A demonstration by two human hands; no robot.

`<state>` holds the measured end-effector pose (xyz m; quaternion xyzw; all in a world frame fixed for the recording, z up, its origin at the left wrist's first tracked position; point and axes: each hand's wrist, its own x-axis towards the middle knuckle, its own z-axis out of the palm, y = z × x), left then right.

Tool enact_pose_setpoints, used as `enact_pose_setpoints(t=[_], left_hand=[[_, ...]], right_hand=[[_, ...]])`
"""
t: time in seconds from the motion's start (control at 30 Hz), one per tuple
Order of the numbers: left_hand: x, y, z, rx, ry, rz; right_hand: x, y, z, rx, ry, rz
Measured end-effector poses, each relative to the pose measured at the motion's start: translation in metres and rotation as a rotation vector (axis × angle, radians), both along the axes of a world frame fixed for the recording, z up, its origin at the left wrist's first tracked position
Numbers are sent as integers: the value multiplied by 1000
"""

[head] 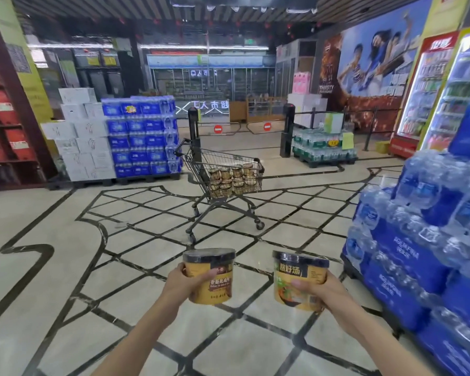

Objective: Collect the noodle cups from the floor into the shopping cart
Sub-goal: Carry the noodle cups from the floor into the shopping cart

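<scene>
Your left hand grips left cup, fingers wrapped round its side, cup upright, held out in front.
Your right hand grips right cup, thumb across label, cup tilted slightly.
Cart stands ahead across floor, well apart from you, basket already stacked with cups.
Step, as judged: carry leg, both cups lifted, not yet delivered.
Next move calls for walking up to cart, raising cups over rim, setting them on stack. Water packs close on your right; keep clear.

Supermarket: shopping cart, stacked water packs, drinks fridges, probably entrance gates.
</scene>
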<state>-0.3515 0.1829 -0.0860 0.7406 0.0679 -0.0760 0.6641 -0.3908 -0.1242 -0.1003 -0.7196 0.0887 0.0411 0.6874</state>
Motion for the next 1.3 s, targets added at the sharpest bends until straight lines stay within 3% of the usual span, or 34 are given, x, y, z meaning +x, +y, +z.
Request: enact_pose_setpoints(t=[0.4,0.63,1.03,1.3], left_hand=[[289,-39,-15,-36,-20,98],[458,-61,11,8,-47,210],[740,-38,-11,-34,-51,223],[957,-7,2,-70,-65,186]], right_hand=[[315,-32,-22,74,22,79],[507,-44,5,97,-9,164],[800,-3,-17,190,75,158],[997,23,5,150,42,117]])
